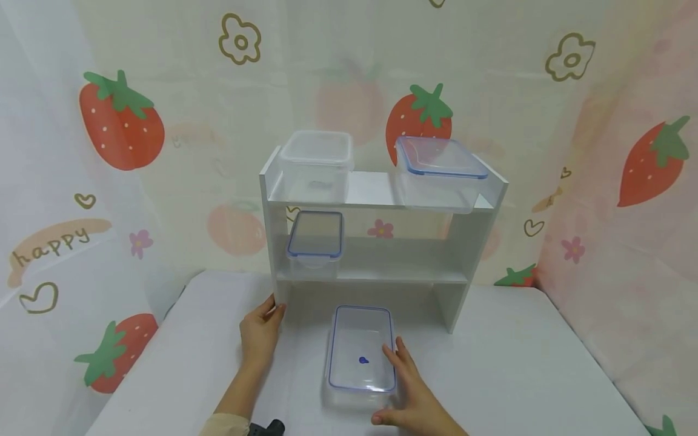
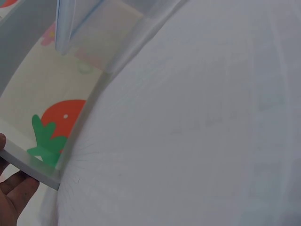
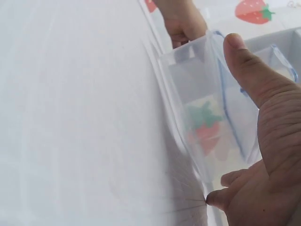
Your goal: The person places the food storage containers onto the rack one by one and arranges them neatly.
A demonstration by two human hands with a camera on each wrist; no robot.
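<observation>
A white two-tier shelf (image 1: 403, 257) stands on the table. My left hand (image 1: 260, 333) pinches the lower front edge of its left side panel (image 2: 35, 172), thumb on one side and fingers on the other. In front of the shelf, a clear lidded food container (image 1: 360, 336) with a blue seal lies on the tabletop. My right hand (image 1: 417, 396) is at the container's near right corner, thumb and fingers spread apart. Whether its fingertips touch the container is unclear. The right wrist view shows the container (image 3: 190, 89) beyond my right hand (image 3: 268, 122).
On the top tier sit a white-lidded container (image 1: 316, 172) at left and a blue-rimmed container (image 1: 438, 181) at right. A smaller blue-rimmed container (image 1: 315, 239) occupies the middle tier's left end. Strawberry-print cloth (image 1: 338, 72) hangs behind the white table (image 1: 523, 363).
</observation>
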